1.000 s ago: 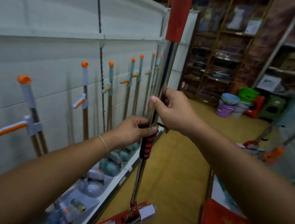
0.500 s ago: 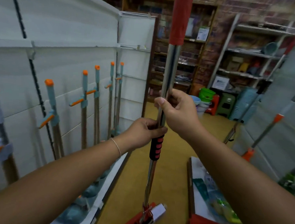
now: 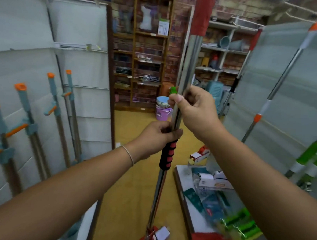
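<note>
Gripping one mop pole (image 3: pixel 186 67), two hands, left hand (image 3: pixel 153 138), right hand (image 3: pixel 197 111)

Black-and-red ribbed mop grip (image 3: pixel 167 154)

The yellow floor (image 3: pixel 138 175) runs down the aisle. A purple bucket (image 3: pixel 163 114) stands on it by the wooden bookcase (image 3: pixel 139 66), with blue bowls (image 3: pixel 162 101) stacked in it. A red-and-white box (image 3: pixel 199 154) lies nearer, beside the low white shelf (image 3: pixel 182 175) strewn with packets (image 3: pixel 208 201). Nearest, the mop (image 3: pixel 158 192) has its head down at floor level.
</note>
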`<state>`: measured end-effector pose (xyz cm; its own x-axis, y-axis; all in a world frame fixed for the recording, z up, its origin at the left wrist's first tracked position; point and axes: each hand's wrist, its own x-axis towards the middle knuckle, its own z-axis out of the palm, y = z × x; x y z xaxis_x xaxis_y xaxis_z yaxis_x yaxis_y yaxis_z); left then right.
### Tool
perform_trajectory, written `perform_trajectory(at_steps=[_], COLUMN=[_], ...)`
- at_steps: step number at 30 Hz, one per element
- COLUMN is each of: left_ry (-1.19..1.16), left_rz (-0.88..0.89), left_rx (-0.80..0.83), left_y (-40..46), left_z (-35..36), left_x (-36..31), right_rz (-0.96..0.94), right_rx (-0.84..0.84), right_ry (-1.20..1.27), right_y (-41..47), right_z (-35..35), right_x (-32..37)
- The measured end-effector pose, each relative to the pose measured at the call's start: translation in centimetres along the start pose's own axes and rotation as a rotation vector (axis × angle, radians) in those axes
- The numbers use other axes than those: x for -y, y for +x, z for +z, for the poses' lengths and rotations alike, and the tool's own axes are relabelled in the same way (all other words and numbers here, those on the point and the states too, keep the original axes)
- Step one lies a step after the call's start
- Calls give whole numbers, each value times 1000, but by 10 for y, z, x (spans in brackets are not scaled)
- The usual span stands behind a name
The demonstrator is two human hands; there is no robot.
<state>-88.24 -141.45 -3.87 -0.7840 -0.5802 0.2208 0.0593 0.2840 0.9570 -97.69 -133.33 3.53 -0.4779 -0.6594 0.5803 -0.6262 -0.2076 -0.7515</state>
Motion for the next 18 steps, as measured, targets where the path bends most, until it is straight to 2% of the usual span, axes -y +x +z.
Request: perform_trajectory(at_steps=[4,10,18], left_ry=[-54,-101,-79], left_rz=[-22,-58,-64], left_rx=[44,42,-1], left_y=[50,135,257], left_z=[-2,-7,-10], left_x=[21,50,68], right_rz=[47,69,58], right_rx=[-7,72,49], right_ry=[52,61,-37], right_y=[37,113,223], right_z=[4,7,-7], right_x=[-40,-104,-161])
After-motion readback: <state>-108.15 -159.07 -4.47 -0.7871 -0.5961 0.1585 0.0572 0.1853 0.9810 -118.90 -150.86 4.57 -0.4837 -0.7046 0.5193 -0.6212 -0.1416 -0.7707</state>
